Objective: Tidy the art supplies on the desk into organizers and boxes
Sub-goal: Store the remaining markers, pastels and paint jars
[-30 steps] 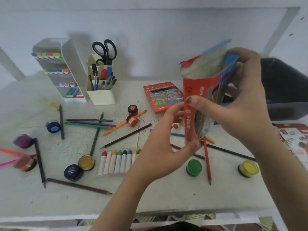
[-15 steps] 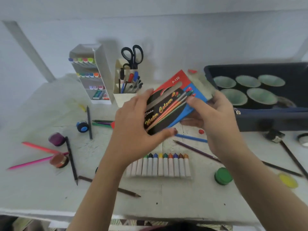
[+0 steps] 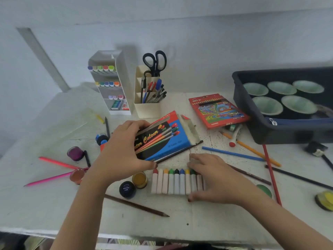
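My left hand grips the left end of a red, blue and black water colour box. The box lies tilted low over the white desk, its open flap end pointing right. Just in front of it lies a row of white paint tubes with coloured caps. My right hand covers the right end of that row, fingers at the cap end and thumb at the bottom end, holding the tubes. The tubes under the hand are hidden.
A marker organizer and a pen holder with scissors stand at the back. A colour pencil box lies beside a dark bin of green cups. Paint pots and loose pencils are scattered around.
The box, held upright in both hands, came down flat toward the desk. My right hand let go of it and dropped onto the row of paint tubes.
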### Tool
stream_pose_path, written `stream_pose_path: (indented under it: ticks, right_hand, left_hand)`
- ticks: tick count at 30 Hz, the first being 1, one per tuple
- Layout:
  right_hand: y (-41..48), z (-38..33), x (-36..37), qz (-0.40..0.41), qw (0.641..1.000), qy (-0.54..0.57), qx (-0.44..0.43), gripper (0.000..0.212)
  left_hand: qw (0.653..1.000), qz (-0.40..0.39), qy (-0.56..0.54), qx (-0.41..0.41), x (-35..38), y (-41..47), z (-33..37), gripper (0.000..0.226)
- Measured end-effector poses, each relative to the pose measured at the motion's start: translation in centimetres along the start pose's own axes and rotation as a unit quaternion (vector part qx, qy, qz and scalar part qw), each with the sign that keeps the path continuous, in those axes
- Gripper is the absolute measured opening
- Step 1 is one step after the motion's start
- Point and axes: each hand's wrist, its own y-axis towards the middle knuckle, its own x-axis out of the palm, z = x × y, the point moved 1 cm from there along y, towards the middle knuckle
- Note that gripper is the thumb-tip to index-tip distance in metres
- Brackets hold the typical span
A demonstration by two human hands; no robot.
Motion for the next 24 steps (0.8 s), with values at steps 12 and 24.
stream_pose_path:
  ticks: [12, 24]
  right_hand:
    - [-0.6, 0.5, -0.5, 0.045, 0.999, 0.009, -0.015, 0.060]
    - [-3.6, 2.8, -7.1, 0.158, 0.985, 0.042, 0.047, 0.066]
  left_hand:
    - [0.998, -0.050, -0.018, -0.041, -0.1, -2.2, -2.6, 0.090]
    - [0.995, -0.065, 0.004, -0.074, -0.4, -2.9, -3.5, 0.087]
